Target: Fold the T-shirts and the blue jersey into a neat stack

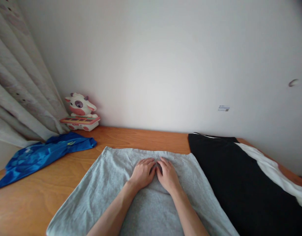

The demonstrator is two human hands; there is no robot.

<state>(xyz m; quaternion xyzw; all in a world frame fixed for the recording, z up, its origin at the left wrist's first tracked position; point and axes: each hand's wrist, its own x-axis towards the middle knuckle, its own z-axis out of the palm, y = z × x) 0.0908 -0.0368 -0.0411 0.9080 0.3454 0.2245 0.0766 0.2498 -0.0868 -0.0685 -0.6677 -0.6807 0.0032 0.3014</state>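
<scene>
Gray cloth [149, 209] under left hand [142, 173] and right hand [168, 175], palms down

No text could be read. On the wall [165, 65], right of centre in the frame, a small label [223, 108] (blue print, dark square at its lower right) is noted; its lettering is too small to be deciphered.

wooden counter [43, 196], orange-brown, grain visible. heather-grey garment [151, 209] spread flat at center front; crumpled blue garment [49, 152] left; cow-shaped toy keyboard [81, 119] back left near wall; black garment [229, 177] right, white fabric [267, 164] along its far side.
</scene>
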